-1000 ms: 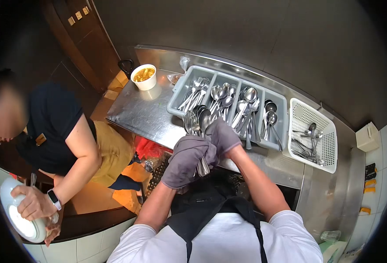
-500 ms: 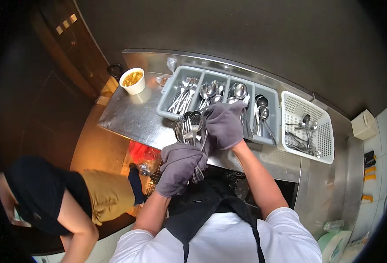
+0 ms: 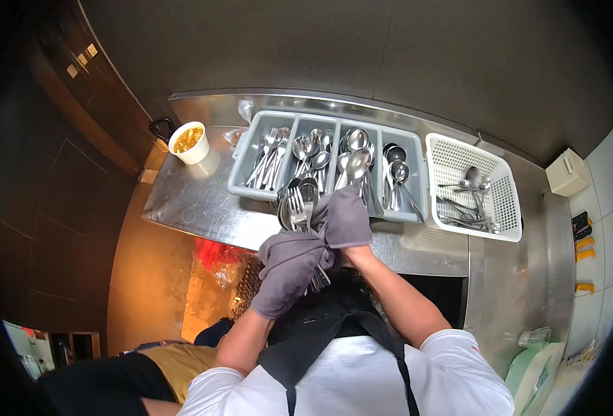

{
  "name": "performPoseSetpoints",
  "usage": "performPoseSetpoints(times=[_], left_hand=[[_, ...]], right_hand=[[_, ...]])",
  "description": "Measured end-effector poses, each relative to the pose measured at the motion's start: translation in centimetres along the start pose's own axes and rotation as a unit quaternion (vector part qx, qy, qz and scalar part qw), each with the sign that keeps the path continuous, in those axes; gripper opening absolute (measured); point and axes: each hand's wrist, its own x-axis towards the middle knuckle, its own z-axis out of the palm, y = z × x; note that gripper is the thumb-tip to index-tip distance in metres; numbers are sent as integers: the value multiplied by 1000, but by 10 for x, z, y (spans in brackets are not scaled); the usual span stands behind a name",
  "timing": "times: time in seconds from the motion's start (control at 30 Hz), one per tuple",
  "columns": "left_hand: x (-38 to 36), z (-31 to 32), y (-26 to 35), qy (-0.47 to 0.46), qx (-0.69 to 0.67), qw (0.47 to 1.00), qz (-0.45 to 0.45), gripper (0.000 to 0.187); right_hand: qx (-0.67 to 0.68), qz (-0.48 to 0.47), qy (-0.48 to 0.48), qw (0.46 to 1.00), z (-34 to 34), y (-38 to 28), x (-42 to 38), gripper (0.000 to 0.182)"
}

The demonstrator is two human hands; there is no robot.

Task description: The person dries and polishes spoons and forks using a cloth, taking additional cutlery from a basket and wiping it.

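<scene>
A grey-purple cloth covers both hands. My left hand (image 3: 289,270) is closed through the cloth around a bundle of cutlery (image 3: 299,209), with forks and spoons sticking out above and handles below. Beside it, my right hand (image 3: 348,218) grips a large spoon (image 3: 358,165) through the cloth, its bowl pointing up over the tray. The grey cutlery tray (image 3: 238,182) lies just beyond my hands; its compartments hold forks (image 3: 270,159), spoons (image 3: 318,161) and larger spoons (image 3: 354,139). My fingers are hidden by the cloth.
A white perforated basket (image 3: 513,201) with loose cutlery stands right of the tray. On the steel counter (image 3: 188,201), a white tub of food (image 3: 188,143) is at the left. Another person (image 3: 175,367) is at the lower left. Orange-handled tools (image 3: 584,249) hang at the right.
The large spoon now shows upright in my right hand, which has moved slightly down and closer to my left. The other person has shifted lower in view, and the whole view has turned slightly.
</scene>
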Motion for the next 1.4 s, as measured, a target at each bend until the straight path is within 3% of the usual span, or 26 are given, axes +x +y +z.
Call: performPoseSetpoints(times=[0.03, 0.1, 0.13, 0.2, 0.23, 0.3, 0.33, 0.37, 0.4, 0.43, 0.47, 0.5, 0.6, 0.63, 0.77, 0.8, 0.83, 0.87, 1.0, 1.13, 1.27, 1.33, 1.4], left_hand=[[0, 2, 0, 63, -22, 998, 18, 30], [0, 9, -2, 190, -68, 978, 54, 31], [4, 10, -1, 182, -40, 981, 55, 29], [13, 11, 0, 163, 17, 985, 56, 25], [15, 11, 0, 174, 15, 982, 66, 23], [21, 13, -1, 197, 10, 977, 87, 20], [23, 15, 0, 208, 6, 974, 96, 18], [22, 17, 0, 219, 2, 970, 103, 17], [21, 17, -2, 209, 0, 973, 99, 16], [21, 17, -4, 200, -3, 975, 94, 15], [17, 16, -7, 171, -7, 982, 75, 14], [14, 15, -6, 152, -17, 986, 58, 14], [8, -7, 12, 117, -52, 992, 11, 15], [5, -6, 11, 114, -100, 988, -13, 15], [14, -13, 19, 123, -83, 988, 41, 17], [16, -9, 14, 108, -89, 989, 54, 16], [17, -2, 8, 94, -94, 989, 67, 14], [19, 4, 2, 79, -100, 989, 79, 13], [19, 5, 4, 71, -71, 989, 105, 12], [15, 9, 11, 88, 19, 994, 69, 4], [9, 9, 12, 135, -24, 988, 64, 3], [15, 12, 8, 210, -57, 973, 81, 18], [13, 7, -5, 74, -105, 991, 44, 14]], right_hand=[[18, 4, 33, 999, 9, -1, 3, 11], [326, 86, 60, 940, 9, -5, -13, 9], [177, 44, -1, 983, 7, -1, -11, 7], [-130, -39, -121, 983, -2, 11, -4, 5], [-127, -55, -119, 983, -15, 12, 4, 9], [68, 114, -181, 974, -24, 27, 26, 14], [165, 197, -209, 944, -25, 33, 32, 16], [457, 396, -111, 788, -12, 39, 33, 17], [299, 313, -153, 888, -10, 47, 25, 14], [127, 213, -187, 950, -21, 37, 23, 12], [-52, 104, -212, 970, -28, 33, 17, 11], [-19, 99, -178, 979, -24, 37, 0, 9], [-107, 61, -175, 977, -38, 21, -27, 11], [264, 209, -37, 941, -32, 17, -38, 17], [589, 263, 65, 761, -32, -3, -38, 27], [428, 197, 6, 882, -37, -8, -31, 24], [246, 122, -52, 960, -44, -13, -16, 21], [52, 43, -109, 992, -48, -15, -9, 19], [-137, -177, -146, 964, -58, -14, 8, 7], [-204, -50, -36, 977, -43, -7, 1, 11], [-253, -57, -146, 955, -48, -17, 9, 14], [-249, -138, -188, 940, -50, -19, 8, 15], [-323, -182, -201, 907, -45, -19, 5, 17]])
